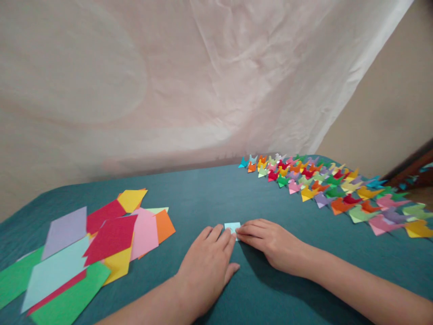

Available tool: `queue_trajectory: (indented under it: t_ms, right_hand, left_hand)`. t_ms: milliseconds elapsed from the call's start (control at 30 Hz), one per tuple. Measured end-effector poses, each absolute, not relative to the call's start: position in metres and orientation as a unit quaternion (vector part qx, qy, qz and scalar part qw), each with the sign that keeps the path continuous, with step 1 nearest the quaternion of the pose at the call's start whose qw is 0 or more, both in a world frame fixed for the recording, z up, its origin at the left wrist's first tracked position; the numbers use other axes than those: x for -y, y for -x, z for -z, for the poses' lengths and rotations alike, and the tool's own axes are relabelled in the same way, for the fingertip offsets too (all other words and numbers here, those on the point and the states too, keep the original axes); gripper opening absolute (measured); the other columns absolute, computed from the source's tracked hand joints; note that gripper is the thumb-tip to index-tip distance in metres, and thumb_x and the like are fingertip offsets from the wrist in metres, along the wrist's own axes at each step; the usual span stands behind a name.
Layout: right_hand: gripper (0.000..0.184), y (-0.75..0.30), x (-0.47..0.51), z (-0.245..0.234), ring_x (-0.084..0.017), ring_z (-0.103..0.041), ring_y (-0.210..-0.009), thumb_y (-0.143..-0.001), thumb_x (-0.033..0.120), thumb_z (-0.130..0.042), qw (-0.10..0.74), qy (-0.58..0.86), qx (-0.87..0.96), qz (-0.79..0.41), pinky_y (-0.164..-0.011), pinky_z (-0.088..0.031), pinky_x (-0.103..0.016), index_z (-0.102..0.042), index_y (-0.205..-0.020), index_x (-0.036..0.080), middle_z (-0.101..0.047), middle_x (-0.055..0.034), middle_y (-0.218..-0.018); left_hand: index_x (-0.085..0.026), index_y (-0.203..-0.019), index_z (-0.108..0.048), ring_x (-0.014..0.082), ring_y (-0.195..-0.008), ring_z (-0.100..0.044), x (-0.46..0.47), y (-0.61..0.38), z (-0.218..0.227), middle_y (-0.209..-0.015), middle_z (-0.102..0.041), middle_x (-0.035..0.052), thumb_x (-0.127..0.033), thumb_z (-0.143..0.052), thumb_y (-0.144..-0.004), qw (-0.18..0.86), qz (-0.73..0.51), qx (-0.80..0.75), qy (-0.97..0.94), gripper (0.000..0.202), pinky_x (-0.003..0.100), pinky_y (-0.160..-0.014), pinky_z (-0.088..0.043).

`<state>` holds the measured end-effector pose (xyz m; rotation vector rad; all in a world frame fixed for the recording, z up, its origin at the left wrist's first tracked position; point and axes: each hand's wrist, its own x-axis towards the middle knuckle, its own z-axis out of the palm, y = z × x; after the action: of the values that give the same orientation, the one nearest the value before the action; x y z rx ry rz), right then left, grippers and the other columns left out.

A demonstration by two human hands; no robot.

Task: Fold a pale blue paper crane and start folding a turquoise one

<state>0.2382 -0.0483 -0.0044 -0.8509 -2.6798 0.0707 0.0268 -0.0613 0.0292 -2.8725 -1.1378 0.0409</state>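
A small folded piece of light blue paper (232, 225) lies flat on the dark teal table between my hands. My left hand (209, 257) rests palm down with its fingers stretched out, the fingertips pressing on the paper's lower left part and the thumb apart. At the paper's right edge, my right hand (267, 241) has its fingers pressed together, touching or pinching that edge. Part of the paper is hidden under the fingertips of both hands.
Loose coloured paper sheets (111, 239) lie overlapping on the left. Rows of small folded paper birds (306, 194) stand along the right side. Behind the teal tabletop (192, 194) hangs a pale cloth (203, 90).
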Motion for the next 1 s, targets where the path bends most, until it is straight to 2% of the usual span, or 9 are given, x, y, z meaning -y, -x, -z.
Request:
queue_trajectory:
  t_ms: [400,700,1000]
  right_hand:
    - [0.027,-0.231,0.052,-0.003,-0.022,-0.053,-0.105,-0.09,0.013,-0.045,0.142,0.306,0.941,-0.015,-0.087,-0.047,-0.038,-0.058,-0.114,0.014,-0.061,-0.0121,-0.109]
    - [0.027,-0.229,0.053,-0.007,-0.022,-0.052,-0.104,-0.089,0.013,-0.045,0.126,0.312,0.942,-0.012,-0.087,-0.047,-0.038,-0.059,-0.112,0.012,-0.061,-0.0126,-0.108]
    - [0.031,-0.23,0.052,-0.005,-0.023,-0.051,-0.107,-0.087,0.012,-0.047,0.109,0.31,0.944,-0.006,-0.089,-0.046,-0.038,-0.058,-0.117,0.014,-0.058,-0.012,-0.119]
  left_hand:
    - [-0.01,-0.123,-0.052,0.0276,-0.12,-0.043,0.06,-0.028,-0.032,-0.124,-0.056,0.0121,-0.045,-0.051,-0.086,0.037,-0.027,0.37,0.928,0.051,0.041,-0.099,-0.035]
    - [-0.01,-0.118,-0.057,0.0288,-0.12,-0.044,0.06,-0.027,-0.038,-0.12,-0.057,0.0147,-0.045,-0.052,-0.085,0.058,-0.032,0.372,0.926,0.048,0.041,-0.098,-0.035]
    - [-0.008,-0.122,-0.054,0.0285,-0.119,-0.044,0.062,-0.025,-0.039,-0.123,-0.056,0.0146,-0.044,-0.048,-0.087,0.044,-0.034,0.385,0.921,0.05,0.041,-0.099,-0.035]
